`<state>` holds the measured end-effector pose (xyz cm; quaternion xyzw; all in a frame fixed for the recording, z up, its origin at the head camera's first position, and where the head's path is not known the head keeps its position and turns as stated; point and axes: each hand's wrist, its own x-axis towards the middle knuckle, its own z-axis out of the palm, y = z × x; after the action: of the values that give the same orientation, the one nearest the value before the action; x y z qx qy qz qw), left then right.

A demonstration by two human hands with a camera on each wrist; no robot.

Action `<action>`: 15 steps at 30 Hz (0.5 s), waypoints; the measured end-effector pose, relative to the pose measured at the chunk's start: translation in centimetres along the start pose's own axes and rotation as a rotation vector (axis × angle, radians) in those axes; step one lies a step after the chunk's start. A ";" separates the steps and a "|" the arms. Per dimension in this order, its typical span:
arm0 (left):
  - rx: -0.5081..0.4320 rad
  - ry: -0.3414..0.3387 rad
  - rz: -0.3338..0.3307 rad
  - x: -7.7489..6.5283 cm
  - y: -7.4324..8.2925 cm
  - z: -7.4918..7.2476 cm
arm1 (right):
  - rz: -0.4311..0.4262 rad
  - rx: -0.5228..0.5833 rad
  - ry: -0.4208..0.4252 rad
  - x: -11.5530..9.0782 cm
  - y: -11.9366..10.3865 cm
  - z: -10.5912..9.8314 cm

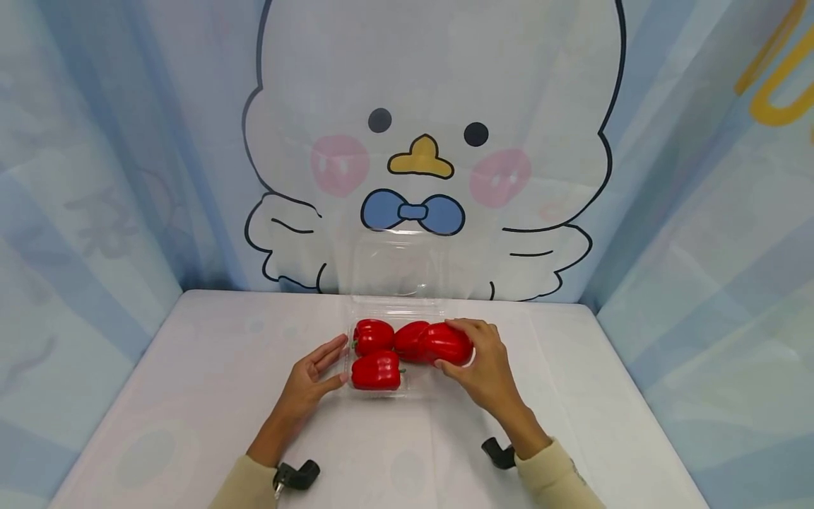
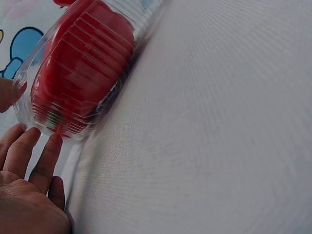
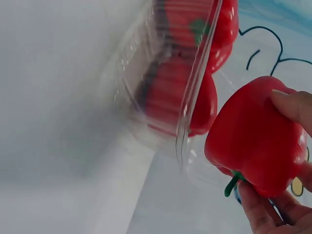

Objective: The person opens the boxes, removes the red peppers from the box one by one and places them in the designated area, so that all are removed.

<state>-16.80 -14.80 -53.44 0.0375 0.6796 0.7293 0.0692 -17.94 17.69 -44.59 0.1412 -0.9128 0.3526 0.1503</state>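
A clear plastic box (image 1: pixel 416 387) stands on the table with its lid (image 1: pixel 399 263) raised at the back. Three red bell peppers lie in it: one at back left (image 1: pixel 373 336), one at front left (image 1: pixel 376 370), one at back right (image 1: pixel 409 341). My right hand (image 1: pixel 488 364) grips another red bell pepper (image 3: pixel 256 139) between thumb and fingers, above the right part of the box; its green stem shows in the right wrist view. Extended fingers of my left hand (image 1: pixel 309 378) touch the box's left wall, the thumb near its front corner.
The white table (image 1: pixel 222 375) extends on both sides of the box. Behind it hangs a curtain (image 1: pixel 420 85) printed with a cartoon bird, and blue curtains border the sides. Black wrist camera mounts (image 1: pixel 299 474) are on both wrists.
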 end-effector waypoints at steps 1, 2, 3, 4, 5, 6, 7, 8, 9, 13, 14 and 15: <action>0.001 0.001 -0.001 0.0 0.0 0.0 | 0.007 -0.007 0.006 0.1 0.2 -0.2; 0.002 0.001 -0.003 0.0 0.0 0.0 | 0.014 -0.014 0.012 0.3 0.4 -0.3; 0.003 0.003 -0.005 0.0 0.0 0.0 | 0.020 -0.022 0.018 0.4 0.7 -0.5; 0.004 0.003 -0.006 0.0 0.0 0.0 | 0.028 -0.030 0.023 0.6 0.9 -0.7; 0.004 0.004 -0.008 -0.1 0.0 0.0 | 0.032 -0.039 0.026 0.7 1.2 -0.8; 0.006 0.004 -0.009 -0.1 0.0 0.0 | 0.037 -0.046 0.032 0.9 1.5 -1.0; 0.006 0.006 -0.010 -0.1 0.0 0.0 | 0.040 -0.053 0.038 1.1 1.8 -1.2; 0.006 0.006 -0.012 -0.1 0.0 0.0 | 0.043 -0.059 0.043 1.2 2.1 -1.4; 0.007 0.006 -0.014 -0.1 0.0 0.0 | 0.047 -0.064 0.049 1.4 2.4 -1.6; 0.007 0.004 -0.015 0.0 0.0 0.0 | 0.063 -0.083 0.073 2.0 3.6 -2.1; 0.006 0.003 -0.013 0.0 0.0 0.0 | 0.069 -0.089 0.077 2.1 3.9 -2.2; 0.006 0.003 -0.012 0.0 0.1 0.0 | 0.076 -0.096 0.080 2.2 4.3 -2.2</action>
<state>-16.78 -14.85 -53.39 0.0324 0.6823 0.7267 0.0726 -21.14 21.88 -44.77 0.0850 -0.9265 0.3192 0.1801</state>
